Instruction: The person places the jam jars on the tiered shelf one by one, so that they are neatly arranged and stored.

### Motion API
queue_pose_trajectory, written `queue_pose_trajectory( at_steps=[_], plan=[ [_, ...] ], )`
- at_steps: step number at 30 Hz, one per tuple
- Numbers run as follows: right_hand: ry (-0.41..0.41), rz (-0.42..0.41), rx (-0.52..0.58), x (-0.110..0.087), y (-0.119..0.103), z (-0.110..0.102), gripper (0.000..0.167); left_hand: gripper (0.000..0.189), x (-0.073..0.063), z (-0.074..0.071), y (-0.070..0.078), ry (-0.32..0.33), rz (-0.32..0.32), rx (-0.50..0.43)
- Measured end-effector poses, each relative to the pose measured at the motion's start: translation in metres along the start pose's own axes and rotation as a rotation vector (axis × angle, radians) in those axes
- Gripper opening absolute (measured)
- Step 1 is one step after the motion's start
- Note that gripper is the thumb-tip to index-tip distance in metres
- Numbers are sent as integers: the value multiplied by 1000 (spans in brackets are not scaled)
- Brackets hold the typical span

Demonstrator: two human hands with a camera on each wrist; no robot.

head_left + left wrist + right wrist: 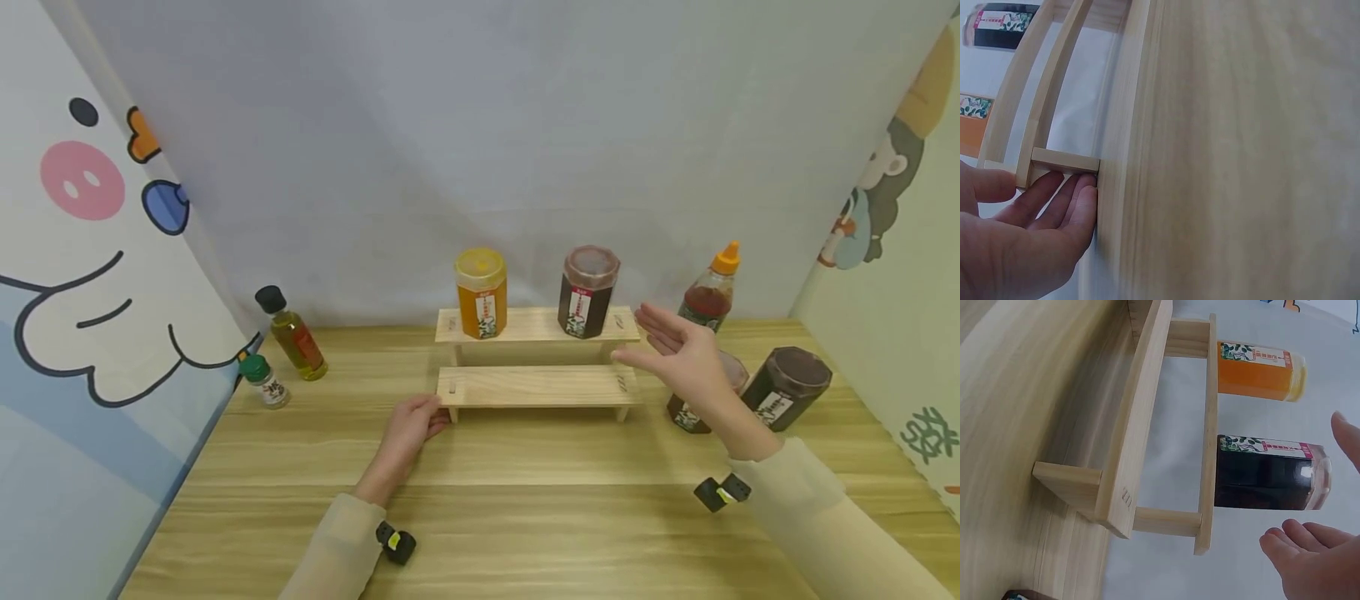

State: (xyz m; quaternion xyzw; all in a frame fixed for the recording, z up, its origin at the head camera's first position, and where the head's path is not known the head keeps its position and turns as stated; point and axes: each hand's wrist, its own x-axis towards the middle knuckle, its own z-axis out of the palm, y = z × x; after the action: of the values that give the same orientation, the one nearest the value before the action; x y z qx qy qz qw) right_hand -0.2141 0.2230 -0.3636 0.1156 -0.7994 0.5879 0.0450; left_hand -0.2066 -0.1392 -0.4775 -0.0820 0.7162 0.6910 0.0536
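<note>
A two-tier wooden shelf stands on the table. At its lower left end my left hand grips it, the thumb on the board's edge and the fingers against the leg, as the left wrist view shows. On the upper tier stand a jar of orange contents with a yellow lid and a dark jar, both upright with white labels. To the right of the shelf my right hand is held up with straight fingers and holds nothing. In the right wrist view, its fingers are close to the dark jar but apart from it.
On the right stand a sauce bottle with an orange tip, a dark jar and another jar partly hidden by my right hand. An oil bottle and a green-capped seasoning jar stand at left. Behind hangs a pale curtain.
</note>
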Motion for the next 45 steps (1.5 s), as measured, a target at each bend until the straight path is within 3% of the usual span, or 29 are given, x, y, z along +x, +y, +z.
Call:
queue_pose_trajectory(
  at_steps=[9,18,33,45],
  plan=[
    [40,6,-131,-24,4,-11,83,34,0,0,3,-2,2,13],
    [155,4,-211,-47,11,-30,75,34,0,0,3,-8,1,8],
    [326,-63,-324,-62,26,-50,73,35,-1,0,2,2,-15,7],
    [407,-35,-276,-77,36,-67,69,36,0,0,1,1,-22,1]
  ],
)
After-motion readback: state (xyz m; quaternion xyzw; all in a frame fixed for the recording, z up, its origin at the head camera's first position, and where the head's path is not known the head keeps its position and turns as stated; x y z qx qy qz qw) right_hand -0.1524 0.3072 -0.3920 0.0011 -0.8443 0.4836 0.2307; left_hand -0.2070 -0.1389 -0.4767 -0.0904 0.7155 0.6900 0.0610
